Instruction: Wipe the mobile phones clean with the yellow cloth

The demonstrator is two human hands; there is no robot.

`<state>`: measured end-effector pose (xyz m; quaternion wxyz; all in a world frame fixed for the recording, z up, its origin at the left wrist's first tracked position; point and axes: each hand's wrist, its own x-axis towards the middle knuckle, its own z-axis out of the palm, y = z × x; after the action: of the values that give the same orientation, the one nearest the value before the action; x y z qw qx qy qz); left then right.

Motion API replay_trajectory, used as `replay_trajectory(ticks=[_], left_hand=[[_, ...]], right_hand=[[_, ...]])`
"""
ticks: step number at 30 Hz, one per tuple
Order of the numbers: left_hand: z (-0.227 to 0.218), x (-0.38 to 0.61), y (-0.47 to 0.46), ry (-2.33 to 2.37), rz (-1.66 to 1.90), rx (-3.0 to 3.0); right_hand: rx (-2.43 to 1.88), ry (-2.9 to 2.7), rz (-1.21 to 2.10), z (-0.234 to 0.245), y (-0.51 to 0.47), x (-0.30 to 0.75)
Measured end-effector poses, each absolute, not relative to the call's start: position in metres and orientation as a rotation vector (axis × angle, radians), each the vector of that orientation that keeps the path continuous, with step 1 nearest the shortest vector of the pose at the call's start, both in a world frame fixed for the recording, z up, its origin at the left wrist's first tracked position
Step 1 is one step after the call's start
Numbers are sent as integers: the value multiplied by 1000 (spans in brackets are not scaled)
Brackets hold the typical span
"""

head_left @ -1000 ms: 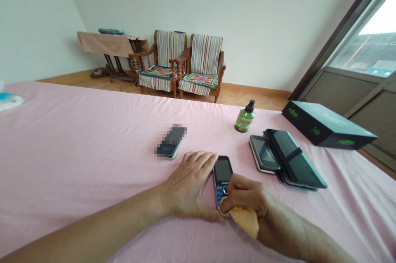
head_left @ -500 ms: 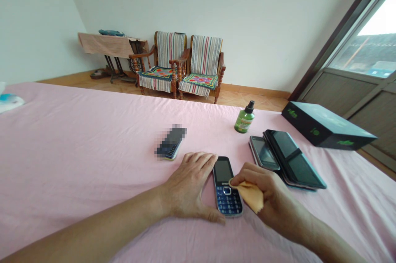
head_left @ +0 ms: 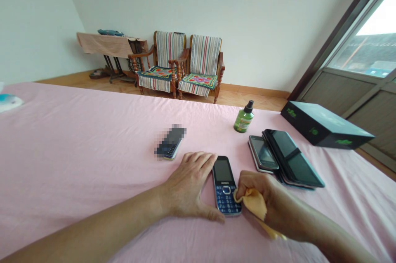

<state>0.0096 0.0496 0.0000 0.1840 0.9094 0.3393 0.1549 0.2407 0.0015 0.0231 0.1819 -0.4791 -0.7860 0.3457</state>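
Note:
A dark blue keypad phone [head_left: 223, 172] lies face up on the pink sheet, its screen end pointing away from me. My left hand [head_left: 188, 184] steadies it from the left, fingertips at the upper left edge and thumb by the bottom end. Bunched in my right hand [head_left: 262, 197] is a yellow cloth [head_left: 255, 202]. A folded bit of that cloth, under my fingertips, touches the right side of the keys. The cloth's tail hangs below my hand onto the sheet.
A second, blurred keypad phone [head_left: 170, 142] lies farther left. To the right are a silver-edged phone [head_left: 262, 153] and stacked dark devices [head_left: 293, 158]. Behind them stand a green spray bottle [head_left: 243, 119] and a black box [head_left: 324, 125]. Two wooden chairs [head_left: 202, 61] stand by the wall.
My right hand has slid with the cloth down and right, from beside the centre button to the keypad's right edge. More of the cloth's tail shows. My left hand stays put.

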Motion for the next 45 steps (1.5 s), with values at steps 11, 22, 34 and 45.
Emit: replay_trajectory(ticks=[11,22,34,45], left_hand=[[-2,10,50,972,422,2576],[0,11,50,980,401,2567],[-1,10,50,979,416,2573],[2,11,50,982,381,2558]], right_hand=[[-1290,-2311,1109,41,-8,237],[-1280,-2165,740,12,8,236],[-1180,-2243,1171,43,-10,235],[-1279,-2170,828,11,-1,232]])
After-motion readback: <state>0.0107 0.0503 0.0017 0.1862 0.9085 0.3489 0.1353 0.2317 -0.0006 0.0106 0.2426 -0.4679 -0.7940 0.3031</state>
